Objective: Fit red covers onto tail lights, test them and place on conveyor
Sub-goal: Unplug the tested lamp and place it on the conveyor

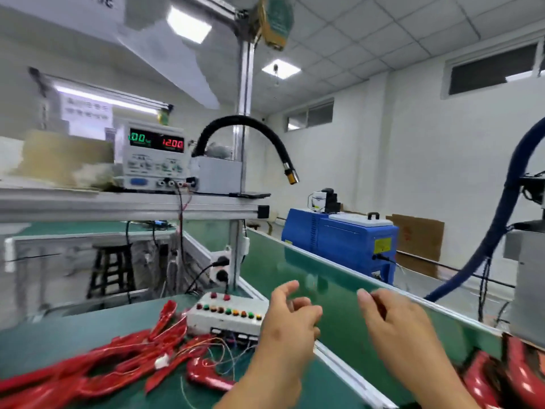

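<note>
Both hands raised empty over the conveyor, between units.

The left hand (pixel 290 323) and right hand (pixel 395 317) are held loosely open, nothing gripped. The next red tail light (pixel 124 364) is best lifted by its body from the tangled, uncountable pile at left, wires freed first. More are seen at lower right (pixel 507 376). One button box (pixel 227 315), one conveyor (pixel 339 278), one power supply (pixel 154 159) are counted.

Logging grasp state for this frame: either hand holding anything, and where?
Nothing held. The left hand and right hand hover open and empty over the conveyor belt; the red tail lights lie untouched on the bench.
</note>
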`<state>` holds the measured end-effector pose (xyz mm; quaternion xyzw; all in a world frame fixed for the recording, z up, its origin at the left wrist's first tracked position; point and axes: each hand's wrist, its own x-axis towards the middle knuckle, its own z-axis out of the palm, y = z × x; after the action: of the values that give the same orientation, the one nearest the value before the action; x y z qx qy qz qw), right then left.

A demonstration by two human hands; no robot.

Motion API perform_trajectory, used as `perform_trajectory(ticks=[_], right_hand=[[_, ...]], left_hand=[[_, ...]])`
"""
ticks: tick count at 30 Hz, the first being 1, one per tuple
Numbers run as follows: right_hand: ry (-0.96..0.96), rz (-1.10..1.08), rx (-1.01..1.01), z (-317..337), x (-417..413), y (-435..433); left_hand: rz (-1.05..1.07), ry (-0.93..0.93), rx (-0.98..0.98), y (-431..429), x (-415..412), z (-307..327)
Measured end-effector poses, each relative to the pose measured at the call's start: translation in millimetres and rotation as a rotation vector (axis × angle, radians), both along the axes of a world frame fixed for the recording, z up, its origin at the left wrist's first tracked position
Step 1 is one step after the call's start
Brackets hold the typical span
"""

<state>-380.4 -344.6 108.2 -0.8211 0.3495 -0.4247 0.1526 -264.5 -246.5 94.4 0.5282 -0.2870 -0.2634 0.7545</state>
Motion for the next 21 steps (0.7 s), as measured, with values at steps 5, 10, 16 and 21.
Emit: perform_trajectory(ticks=[5,10,16,21], right_hand=[[0.062,0.299,0.049,-11,120,57],[0.134,0.521,0.035,-28,211,120],[0.21,0.69,0.133,-66,279,179],[0.305,0.733,0.224,-112,309,210]], left_hand=[[0.281,-0.207,0.2,76,88,-29],[0.437,-0.29,0.406,170,156,-52],[0.725,-0.111,0.356,241,211,-79],[0.72,-0.088,0.496,230,219,-119]])
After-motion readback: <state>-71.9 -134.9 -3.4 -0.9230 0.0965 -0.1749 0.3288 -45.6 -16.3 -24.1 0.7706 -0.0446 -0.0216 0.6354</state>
